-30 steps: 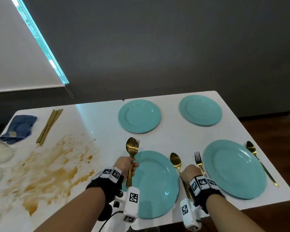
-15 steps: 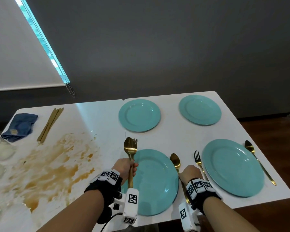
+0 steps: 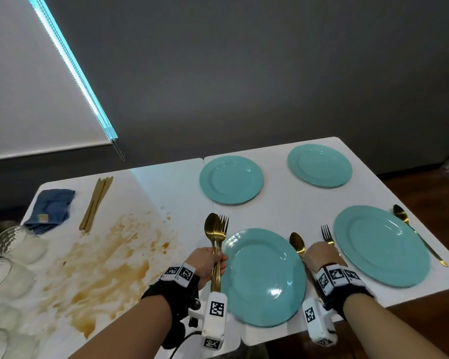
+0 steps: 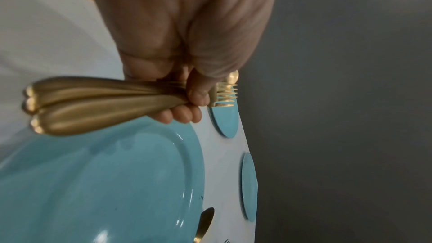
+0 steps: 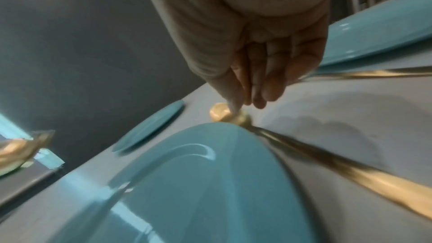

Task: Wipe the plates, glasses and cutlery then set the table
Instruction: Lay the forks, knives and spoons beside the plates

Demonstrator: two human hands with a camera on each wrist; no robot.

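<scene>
The left hand grips a bundle of gold cutlery, spoon and forks upright, just left of the near plate. The right hand hangs just right of that plate with straight, relaxed fingers; one fingertip seems to touch the spoon lying there, though blur makes this uncertain. A fork lies right of that spoon, beside a second plate.

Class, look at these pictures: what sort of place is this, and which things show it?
Probably a dining area: a white table bears four round teal plates and gold cutlery.
</scene>
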